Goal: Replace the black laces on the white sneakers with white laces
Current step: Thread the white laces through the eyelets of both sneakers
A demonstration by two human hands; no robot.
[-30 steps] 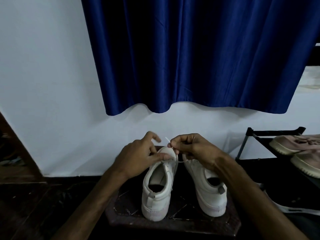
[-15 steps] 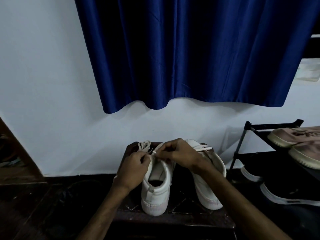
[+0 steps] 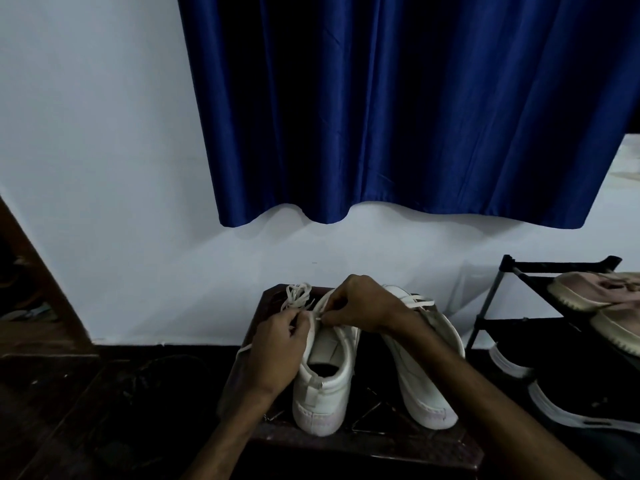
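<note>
Pinching white lace (image 3: pixel 320 317) between both hands over left sneaker (image 3: pixel 327 382).

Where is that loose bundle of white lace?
In the head view, the bunched white lace lies on the dark stool, at its far left corner, just beyond the left hand.

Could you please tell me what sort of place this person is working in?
Probably a room in a home, perhaps near an entrance: a black shoe rack holding other shoes, a blue curtain over a plain wall, and a dark low table.
</note>
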